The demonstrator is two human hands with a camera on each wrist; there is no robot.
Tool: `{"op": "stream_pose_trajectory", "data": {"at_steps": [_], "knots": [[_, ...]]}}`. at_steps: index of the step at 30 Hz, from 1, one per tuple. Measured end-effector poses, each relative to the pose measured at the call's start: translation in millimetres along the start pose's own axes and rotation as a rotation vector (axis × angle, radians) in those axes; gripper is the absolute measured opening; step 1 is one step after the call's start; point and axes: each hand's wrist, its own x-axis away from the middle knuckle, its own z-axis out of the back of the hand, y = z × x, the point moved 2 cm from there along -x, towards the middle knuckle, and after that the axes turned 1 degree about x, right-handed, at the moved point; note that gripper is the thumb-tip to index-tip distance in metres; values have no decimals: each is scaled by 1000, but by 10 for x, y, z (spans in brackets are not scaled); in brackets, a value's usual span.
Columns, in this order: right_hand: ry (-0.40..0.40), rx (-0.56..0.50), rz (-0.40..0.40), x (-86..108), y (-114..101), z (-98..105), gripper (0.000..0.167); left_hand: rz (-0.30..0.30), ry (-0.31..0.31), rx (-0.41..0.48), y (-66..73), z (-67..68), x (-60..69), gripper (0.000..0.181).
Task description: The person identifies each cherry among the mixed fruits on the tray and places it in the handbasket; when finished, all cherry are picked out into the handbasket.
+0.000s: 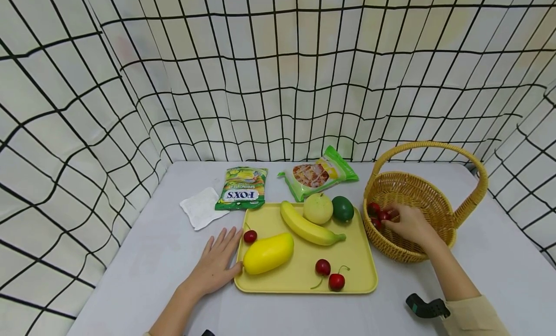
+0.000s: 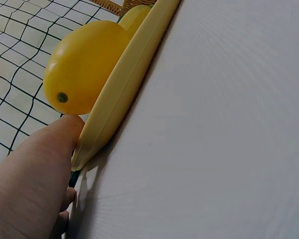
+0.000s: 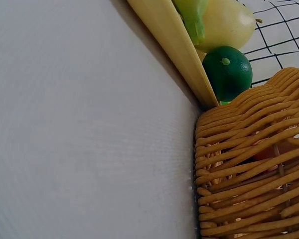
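Note:
My right hand [image 1: 410, 223] reaches into the wicker basket [image 1: 434, 201] and pinches a red cherry [image 1: 383, 215] between thumb and fingertips. Other cherries [image 1: 373, 209] lie beside it against the basket's left wall. The wicker hides this hand in the right wrist view. On the left, my left hand [image 1: 217, 263] rests with spread fingers at the edge of the yellow tray [image 1: 299, 283], its thumb touching the rim by a yellow mango [image 1: 268, 253]. The tray also bears a banana [image 1: 310, 227], a pale round fruit [image 1: 318, 208], a dark green fruit [image 1: 343, 209] and three cherries [image 1: 323, 267].
Behind the tray lie a green FOX'S candy bag [image 1: 242, 189] and a green snack packet [image 1: 319, 173]. A white cloth [image 1: 203, 208] is at the left. The basket's tall handle [image 1: 471, 203] arches up at the right. Black netting [image 1: 278, 90] over white sheeting surrounds the table.

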Motion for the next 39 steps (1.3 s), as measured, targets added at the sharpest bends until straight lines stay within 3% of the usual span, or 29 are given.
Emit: {"op": "stream_pose_trajectory", "data": {"at_steps": [15, 30, 39], "knots": [[-25, 4, -14, -1, 41, 2, 35, -17, 23, -13, -6, 4, -31, 73], [30, -1, -14, 43, -13, 52, 34, -7, 11, -18, 9, 16, -33, 74], [90, -1, 23, 64, -155, 67, 29, -10, 13, -21, 4, 11, -17, 74]]}}
